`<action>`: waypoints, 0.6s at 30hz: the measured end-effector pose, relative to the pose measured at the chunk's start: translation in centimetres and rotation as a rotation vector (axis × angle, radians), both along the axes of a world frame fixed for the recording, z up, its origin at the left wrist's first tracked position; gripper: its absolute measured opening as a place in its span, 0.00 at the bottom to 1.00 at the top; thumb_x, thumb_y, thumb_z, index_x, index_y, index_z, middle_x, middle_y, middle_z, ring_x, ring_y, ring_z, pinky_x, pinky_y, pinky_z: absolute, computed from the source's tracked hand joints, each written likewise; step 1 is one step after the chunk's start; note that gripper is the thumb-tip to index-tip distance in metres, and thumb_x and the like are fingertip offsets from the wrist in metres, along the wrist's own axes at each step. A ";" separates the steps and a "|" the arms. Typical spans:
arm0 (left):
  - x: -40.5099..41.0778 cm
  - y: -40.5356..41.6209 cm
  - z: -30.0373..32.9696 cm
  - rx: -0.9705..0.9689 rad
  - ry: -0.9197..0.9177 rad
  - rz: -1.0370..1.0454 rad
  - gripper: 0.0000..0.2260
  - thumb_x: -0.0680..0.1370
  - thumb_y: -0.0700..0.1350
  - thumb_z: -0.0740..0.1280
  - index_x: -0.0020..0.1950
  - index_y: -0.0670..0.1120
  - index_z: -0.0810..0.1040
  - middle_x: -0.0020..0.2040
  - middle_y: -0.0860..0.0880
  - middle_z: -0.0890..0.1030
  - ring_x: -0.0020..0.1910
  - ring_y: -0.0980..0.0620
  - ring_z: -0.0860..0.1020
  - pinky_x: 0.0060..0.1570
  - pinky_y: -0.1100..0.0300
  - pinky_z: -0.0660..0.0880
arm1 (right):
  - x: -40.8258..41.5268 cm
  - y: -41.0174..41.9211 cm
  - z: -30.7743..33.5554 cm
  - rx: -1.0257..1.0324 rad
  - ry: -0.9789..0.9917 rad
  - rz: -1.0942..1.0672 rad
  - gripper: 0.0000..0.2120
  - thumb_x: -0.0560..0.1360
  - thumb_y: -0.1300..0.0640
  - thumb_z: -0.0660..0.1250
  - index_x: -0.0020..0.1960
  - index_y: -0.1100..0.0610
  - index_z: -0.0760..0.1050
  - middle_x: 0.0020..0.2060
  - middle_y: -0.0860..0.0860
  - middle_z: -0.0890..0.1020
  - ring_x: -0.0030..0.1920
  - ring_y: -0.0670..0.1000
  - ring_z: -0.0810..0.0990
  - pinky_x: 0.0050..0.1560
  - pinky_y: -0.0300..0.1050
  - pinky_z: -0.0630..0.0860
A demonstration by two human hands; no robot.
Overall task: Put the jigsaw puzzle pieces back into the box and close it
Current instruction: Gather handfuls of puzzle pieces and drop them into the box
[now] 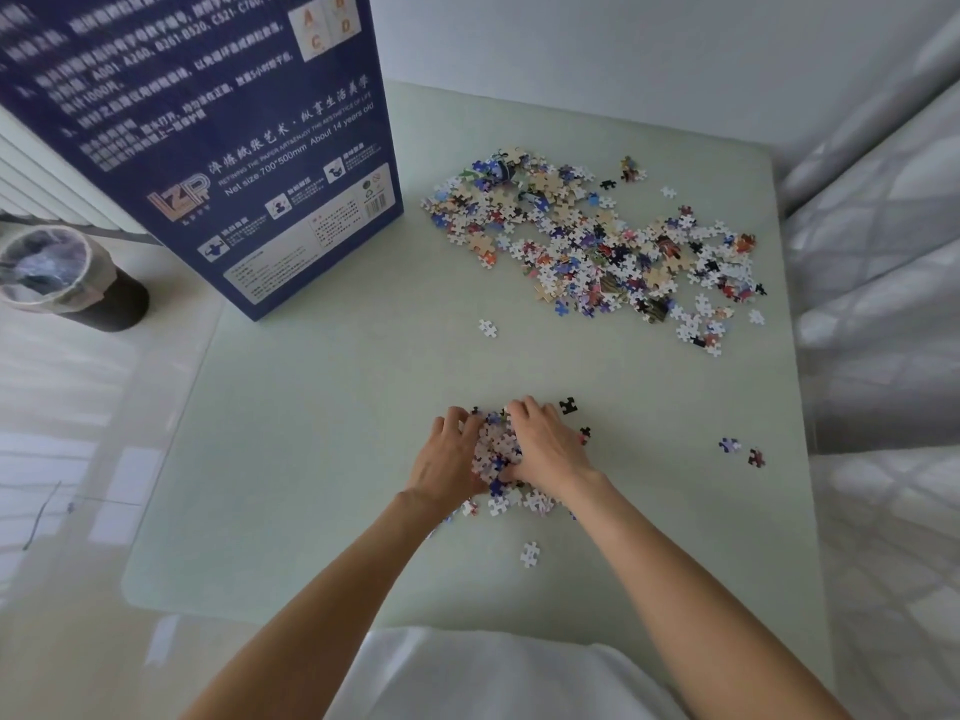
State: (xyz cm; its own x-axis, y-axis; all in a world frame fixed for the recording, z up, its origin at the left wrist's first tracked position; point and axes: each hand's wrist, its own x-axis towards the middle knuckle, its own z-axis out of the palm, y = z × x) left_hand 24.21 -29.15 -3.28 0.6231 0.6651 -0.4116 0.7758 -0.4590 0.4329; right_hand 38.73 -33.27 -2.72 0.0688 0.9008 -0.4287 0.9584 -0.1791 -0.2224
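Two hands cup one small heap of puzzle pieces [496, 449]; your left hand [448, 459] and right hand [545, 446] curl their fingers round it from either side, pressing inward; judged light, thin, stiff card, smooth-faced and knobbed, apt to spill, so scoop from beneath; strays [530, 554] lie near the heap; the main scatter [597, 241] lies well beyond it on the pale matte table [311, 433]; the blue box [234, 148] stands upright beyond and left.

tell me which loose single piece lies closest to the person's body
The white piece, alone on the table between the forearms. The other strays sit farther out: one white near the box, two dark ones right.
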 end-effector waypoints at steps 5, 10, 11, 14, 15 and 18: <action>0.2 0.4 -0.1 -0.061 -0.028 0.041 0.34 0.69 0.52 0.74 0.69 0.46 0.63 0.63 0.46 0.69 0.60 0.47 0.69 0.60 0.59 0.67 | -0.2 -0.8 0.0 -0.005 0.106 -0.126 0.30 0.66 0.48 0.75 0.60 0.58 0.66 0.55 0.53 0.73 0.53 0.54 0.74 0.44 0.44 0.71; 0.4 0.7 -0.2 -0.068 -0.036 0.086 0.24 0.71 0.52 0.72 0.63 0.46 0.69 0.55 0.46 0.75 0.55 0.46 0.73 0.52 0.59 0.68 | -0.6 -1.6 0.1 0.045 0.168 -0.217 0.26 0.69 0.48 0.73 0.62 0.56 0.70 0.52 0.52 0.74 0.50 0.52 0.75 0.41 0.39 0.64; 0.4 0.8 -0.2 -0.060 -0.043 0.093 0.23 0.72 0.53 0.71 0.62 0.46 0.70 0.54 0.46 0.75 0.53 0.46 0.74 0.51 0.59 0.69 | -0.5 -1.7 0.2 0.070 0.186 -0.238 0.26 0.69 0.49 0.72 0.63 0.56 0.70 0.52 0.52 0.74 0.50 0.52 0.75 0.40 0.38 0.63; 0.3 0.8 -0.1 -0.038 -0.094 0.131 0.20 0.72 0.52 0.71 0.60 0.46 0.75 0.55 0.47 0.75 0.51 0.46 0.76 0.49 0.58 0.71 | -0.6 -2.1 0.4 0.129 0.221 -0.290 0.23 0.70 0.52 0.72 0.64 0.54 0.73 0.50 0.51 0.75 0.49 0.52 0.76 0.40 0.39 0.66; 0.3 0.9 0.0 -0.032 -0.109 0.140 0.18 0.73 0.51 0.71 0.60 0.46 0.76 0.56 0.47 0.75 0.51 0.46 0.77 0.49 0.58 0.72 | -0.6 -2.2 0.5 0.146 0.225 -0.302 0.22 0.70 0.51 0.72 0.63 0.54 0.74 0.50 0.51 0.76 0.49 0.52 0.76 0.41 0.40 0.68; 0.2 1.2 0.1 -0.018 -0.144 0.148 0.15 0.74 0.49 0.70 0.59 0.46 0.78 0.55 0.48 0.77 0.49 0.47 0.78 0.49 0.59 0.73 | -0.7 -2.3 0.7 0.173 0.221 -0.334 0.21 0.71 0.50 0.72 0.61 0.53 0.76 0.50 0.50 0.80 0.49 0.51 0.78 0.43 0.40 0.70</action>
State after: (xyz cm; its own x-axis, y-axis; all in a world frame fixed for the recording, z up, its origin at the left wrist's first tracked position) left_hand 24.41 -27.94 -3.18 0.5726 0.7469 -0.3381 0.7638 -0.3361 0.5511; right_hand 38.02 -35.58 -1.99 0.2924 0.9045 -0.3103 0.7799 -0.4134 -0.4700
